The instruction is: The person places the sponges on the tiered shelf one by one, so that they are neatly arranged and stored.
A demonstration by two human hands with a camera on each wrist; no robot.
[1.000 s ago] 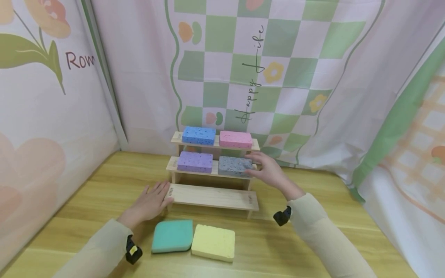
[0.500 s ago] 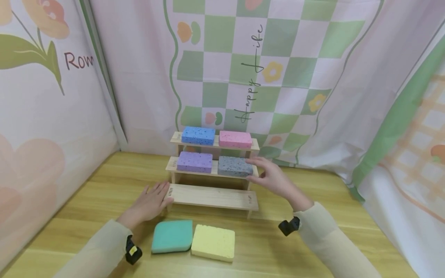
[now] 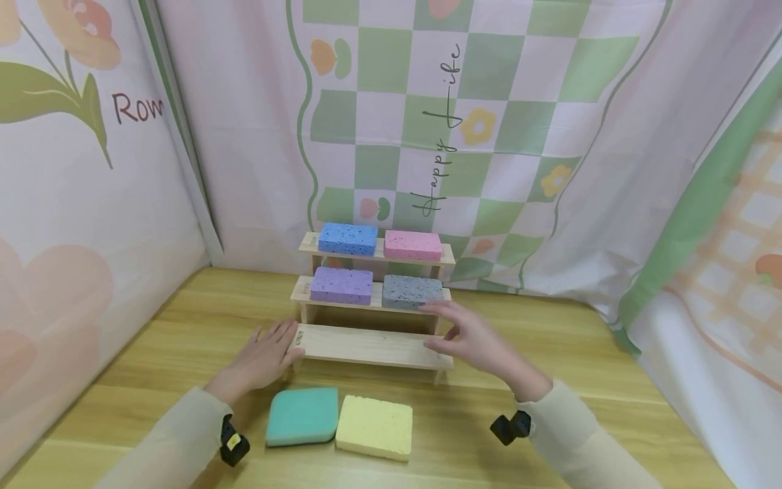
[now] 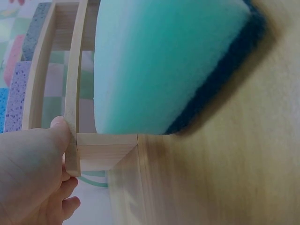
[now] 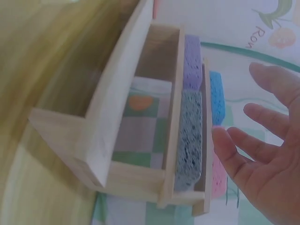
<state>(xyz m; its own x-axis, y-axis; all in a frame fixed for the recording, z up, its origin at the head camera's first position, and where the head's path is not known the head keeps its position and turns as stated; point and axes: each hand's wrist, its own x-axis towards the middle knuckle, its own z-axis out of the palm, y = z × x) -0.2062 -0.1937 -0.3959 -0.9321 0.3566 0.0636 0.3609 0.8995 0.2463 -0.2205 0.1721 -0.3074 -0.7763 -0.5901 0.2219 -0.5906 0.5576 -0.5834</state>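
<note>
A small three-step wooden rack stands on the table. Fingertips of my left hand rest at the left end of its lowest step, the thumb near the front corner. My right hand hovers by the right side with bent, parted fingers and holds nothing; in the head view it overlaps the end of the lowest step. Its fingers are near the grey speckled sponge, on the middle step beside a purple sponge. On the top step lie a blue sponge and a pink sponge.
In front of the rack, a teal sponge with a dark underside and a yellow sponge lie side by side on the wooden table. A patterned cloth hangs close behind the rack.
My right hand has come away from the grey sponge and moved down toward the lowest step. My left hand and the sponges have stayed in place.
</note>
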